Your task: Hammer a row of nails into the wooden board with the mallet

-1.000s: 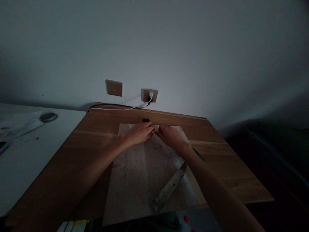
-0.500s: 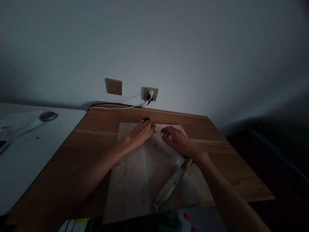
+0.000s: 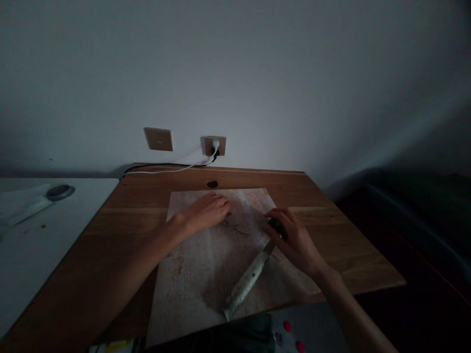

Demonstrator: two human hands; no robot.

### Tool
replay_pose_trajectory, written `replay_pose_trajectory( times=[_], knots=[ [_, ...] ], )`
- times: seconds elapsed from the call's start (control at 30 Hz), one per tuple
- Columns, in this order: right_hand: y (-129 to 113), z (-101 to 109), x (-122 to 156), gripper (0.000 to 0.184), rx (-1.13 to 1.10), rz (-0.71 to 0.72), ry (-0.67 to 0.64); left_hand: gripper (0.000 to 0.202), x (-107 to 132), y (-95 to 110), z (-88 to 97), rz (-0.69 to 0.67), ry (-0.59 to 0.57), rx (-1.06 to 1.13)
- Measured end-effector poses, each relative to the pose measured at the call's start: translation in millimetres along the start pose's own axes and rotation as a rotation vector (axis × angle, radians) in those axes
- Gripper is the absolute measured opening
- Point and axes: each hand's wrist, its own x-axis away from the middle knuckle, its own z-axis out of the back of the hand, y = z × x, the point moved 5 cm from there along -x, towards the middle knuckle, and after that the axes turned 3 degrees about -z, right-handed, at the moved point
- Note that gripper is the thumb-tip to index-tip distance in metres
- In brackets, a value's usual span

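Being gripped by its dark handle, the knife is being held over the right half of a pale board, with its blade being slanted back toward the near edge. The board is being supported by a wooden desk, and the desk's surface is probably being shielded from the blade by it. The handle is being presented toward the right side, presumably so that it can be grasped without the blade being touched. Whether the blade's full length is being borne by the board cannot be told; a shadow is being thrown beside it, so some lift is being suggested.

In the right hand, the handle is being enclosed narrowly between thumb and curled fingers, while the wrist is being bent inward and the forearm is being brought in from the lower right. The left hand is being held low over the far part of the board, palm down, with the fingers being bent. Whether anything is being pinched there cannot be told, as the fingertips are being hidden. Just beside them, a few thin scraps are being held up by the board.
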Motion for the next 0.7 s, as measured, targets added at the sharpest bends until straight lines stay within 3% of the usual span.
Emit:
replay_pose_trajectory(
  times=[0.17, 0.23, 0.33, 0.47, 0.57, 0.63, 0.7],
  knots=[
    [20.5, 9.0, 29.7, 0.022, 0.123, -0.064, 0.157, 0.023, 30.3, 11.6, 22.9, 0.061, -0.041, 0.08],
    [34.3, 15.3, 46.1, 0.026, 0.21, -0.104, 0.222, 0.023, 55.3, 16.0, 32.4, 0.153, -0.012, 0.115],
    [60.1, 20.9, 72.9, 0.034, 0.297, -0.195, 0.25, 0.022, 109.1, 29.6, 35.4, 0.398, 0.072, 0.119],
    [87.1, 7.7, 99.0, 0.038, 0.208, -0.354, 0.076, 0.032, 178.8, 72.3, 23.2, 0.67, 0.262, 0.127],
    [91.2, -0.9, 108.1, 0.049, 0.219, -0.449, 0.085, 0.033, 198.1, 105.1, 19.0, 0.716, 0.346, 0.19],
    [84.7, -5.5, 108.5, 0.046, 0.309, -0.341, 0.1, 0.035, 197.4, 116.2, 22.6, 0.694, 0.324, 0.223],
    [75.2, -12.6, 107.8, 0.041, 0.402, -0.142, 0.084, 0.036, 196.6, 115.9, 29.7, 0.68, 0.292, 0.246]
  ],
)
